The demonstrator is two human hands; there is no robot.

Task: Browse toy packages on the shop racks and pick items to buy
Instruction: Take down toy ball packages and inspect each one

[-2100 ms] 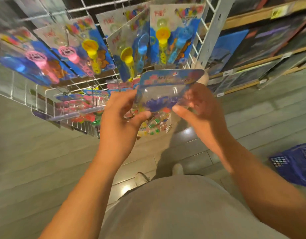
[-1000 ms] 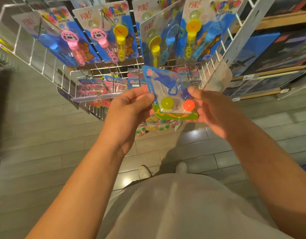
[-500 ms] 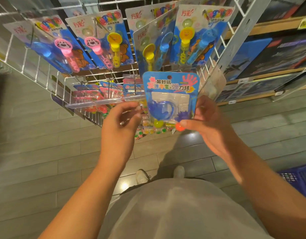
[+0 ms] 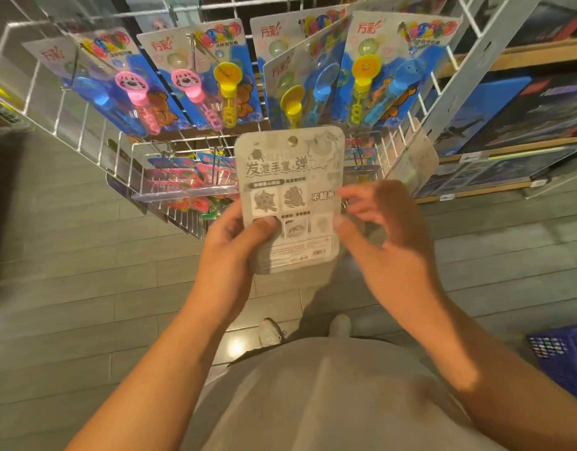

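Observation:
I hold a toy package (image 4: 290, 177) upright in front of the wire rack, its grey printed back toward me, with pictures, text and a barcode. My left hand (image 4: 235, 252) grips its lower left corner, thumb pressed on the back. My right hand (image 4: 388, 242) is blurred beside the right edge, fingers spread, with thumb and index tips just at the card's edge. The toys on the front are hidden.
Bubble-wand blister packs (image 4: 215, 79) hang in a row on the white wire rack (image 4: 476, 60). A lower wire basket (image 4: 183, 187) holds more packs. Wooden shelves (image 4: 524, 53) with dark boxes run along the right. A blue shopping basket (image 4: 563, 356) sits on the floor at right.
The package has been turned from its blue front to its grey back. My left hand has taken hold of it, and my right hand has loosened its grip.

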